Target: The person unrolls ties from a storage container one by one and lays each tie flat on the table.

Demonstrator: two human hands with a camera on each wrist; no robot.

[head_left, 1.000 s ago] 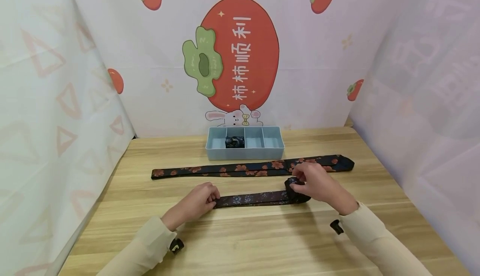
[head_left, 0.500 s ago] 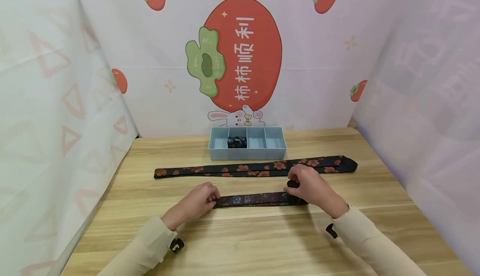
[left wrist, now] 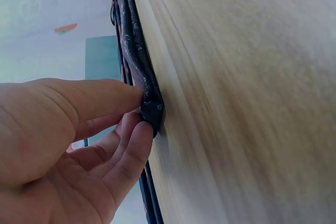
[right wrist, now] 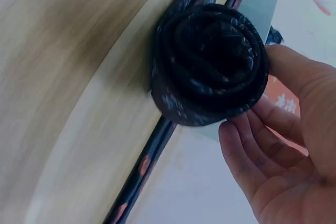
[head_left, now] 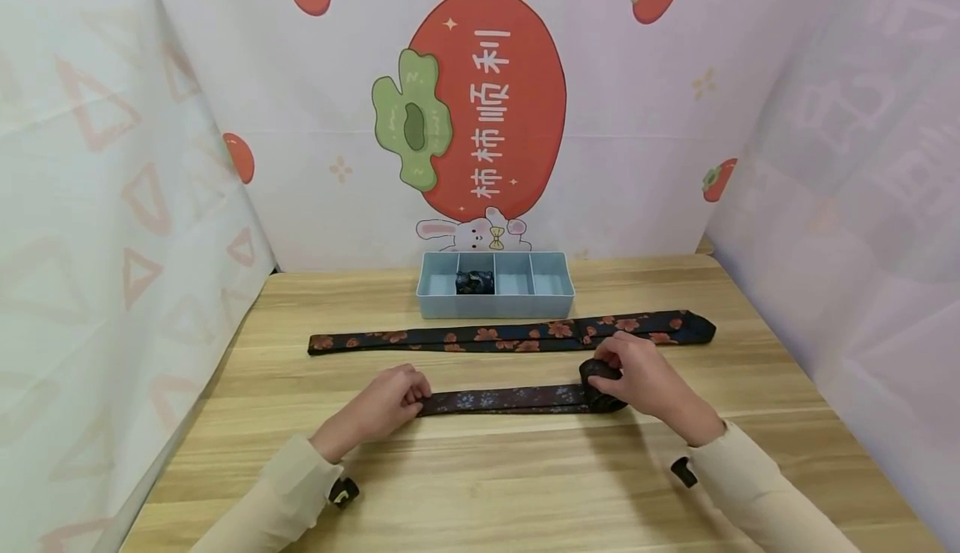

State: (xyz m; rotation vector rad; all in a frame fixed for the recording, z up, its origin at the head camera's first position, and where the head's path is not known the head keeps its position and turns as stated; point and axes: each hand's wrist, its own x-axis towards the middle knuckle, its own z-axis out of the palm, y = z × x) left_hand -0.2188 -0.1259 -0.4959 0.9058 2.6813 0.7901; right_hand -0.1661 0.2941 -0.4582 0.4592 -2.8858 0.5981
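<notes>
A dark necktie with small pale-blue flowers (head_left: pixel 491 400) lies across the table, partly rolled up from its right end. The thumb and fingers of my left hand (head_left: pixel 385 404) pinch its narrow left end, close to the tabletop in the left wrist view. My right hand (head_left: pixel 647 376) holds the rolled part of the tie (right wrist: pixel 207 72) between thumb and fingers. In the right wrist view the coil's spiral layers face the camera, with the roll standing on its edge. Behind it, a second dark necktie with orange flowers (head_left: pixel 487 339) is stretched out flat.
A light-blue box with four compartments (head_left: pixel 495 307) stands at the back of the table. Its second compartment from the left holds a dark rolled item (head_left: pixel 475 283). Printed cloth hangs behind and at both sides of the wooden table (head_left: pixel 480 470).
My right hand closed in over the roll and moved left, then shifted back to the right. My left hand has drawn slightly left with the tie's end.
</notes>
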